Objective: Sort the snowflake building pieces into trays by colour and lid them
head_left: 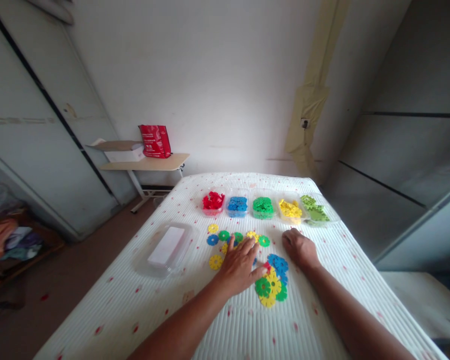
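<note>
Ribbed worktop [354, 285] separates the right grip [300, 247], curled closed, from the side edge [382, 281]; the left grip [240, 264] splays over notched plastic discs [275, 287]

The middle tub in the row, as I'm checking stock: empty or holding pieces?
Holding pieces: green pieces are heaped inside the clear tub, visible through its wall.

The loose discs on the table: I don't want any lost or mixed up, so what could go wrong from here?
The left hand is spread over some loose discs, so sliding it could scatter them. The overlapping discs by its thumb mix colors and partly cover one another, so one might be overlooked. The curled right hand is close to the yellow pieces' tub; a forward move might bump it.
</note>
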The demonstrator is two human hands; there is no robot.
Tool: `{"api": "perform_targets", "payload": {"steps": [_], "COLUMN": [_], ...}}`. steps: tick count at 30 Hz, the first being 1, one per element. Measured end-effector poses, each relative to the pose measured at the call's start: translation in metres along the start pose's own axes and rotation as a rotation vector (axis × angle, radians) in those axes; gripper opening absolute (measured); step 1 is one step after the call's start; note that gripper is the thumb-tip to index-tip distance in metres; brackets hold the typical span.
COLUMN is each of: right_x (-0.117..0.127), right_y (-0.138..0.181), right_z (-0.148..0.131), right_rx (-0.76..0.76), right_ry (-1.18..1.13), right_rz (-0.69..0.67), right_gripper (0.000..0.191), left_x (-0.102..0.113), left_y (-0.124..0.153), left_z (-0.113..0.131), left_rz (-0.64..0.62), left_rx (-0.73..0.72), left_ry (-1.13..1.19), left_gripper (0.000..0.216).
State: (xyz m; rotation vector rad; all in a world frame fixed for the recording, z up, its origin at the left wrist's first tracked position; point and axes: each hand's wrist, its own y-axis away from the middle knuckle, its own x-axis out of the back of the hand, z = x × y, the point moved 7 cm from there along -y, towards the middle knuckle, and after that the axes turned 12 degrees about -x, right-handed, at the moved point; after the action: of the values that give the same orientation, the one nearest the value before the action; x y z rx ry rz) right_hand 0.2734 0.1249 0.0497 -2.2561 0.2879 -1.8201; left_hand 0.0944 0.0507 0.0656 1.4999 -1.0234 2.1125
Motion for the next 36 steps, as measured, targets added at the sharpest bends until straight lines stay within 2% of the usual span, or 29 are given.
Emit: {"api": "perform_targets", "payload": {"steps": [3,7,10,13,17,20,23,26,30,36], "right_x": [-0.002,-0.004,-0.004,-0.003,0.001,0.003,0.001,-0.006,-0.013,-0.006], "right_y": [0.000,0.000,0.000,-0.001,-0.002,-0.001,0.001,0.001,-0.005,-0.011], "right_z": [0.000,0.001,0.002,0.005,0.005,-0.008,-0.030,-0.047,-0.053,-0.057], "right_rx": [0.008,0.012,0.012,0.005,0.011,0.063,0.122,0.153,0.155,0.170], "right_ry": [0.012,0.013,-0.003,-0.057,-0.236,-0.336,-0.282,-0.140,-0.023,0.039], "right_rz": [0.003,-0.002,0.000,-0.019,-0.094,-0.186,-0.241,-0.262,-0.302,-0.318], "right_gripper": [0.025,0.026,0.026,0.026,0.025,0.032,0.037,0.032,0.021,0.020], "left_x": [-0.012,-0.021,-0.014,0.002,0.023,0.032,0.032,0.026,0.017,0.014], "left_y": [-0.007,-0.003,0.005,0.011,0.025,0.046,0.068,0.082,0.086,0.081], "left_z": [0.001,0.011,0.019,0.019,-0.003,-0.031,-0.054,-0.062,-0.062,-0.063], "left_rz": [-0.006,-0.061,-0.068,-0.040,0.042,0.155,0.279,0.348,0.335,0.300], "left_rx": [0.014,-0.065,-0.124,-0.123,-0.062,-0.001,0.113,0.219,0.295,0.288], "left_ry": [-0.008,0.040,0.050,0.048,0.013,-0.051,-0.071,-0.053,-0.017,0.021], "left_gripper": [0.057,0.067,0.063,0.052,0.044,0.034,0.027,0.028,0.031,0.034]}}
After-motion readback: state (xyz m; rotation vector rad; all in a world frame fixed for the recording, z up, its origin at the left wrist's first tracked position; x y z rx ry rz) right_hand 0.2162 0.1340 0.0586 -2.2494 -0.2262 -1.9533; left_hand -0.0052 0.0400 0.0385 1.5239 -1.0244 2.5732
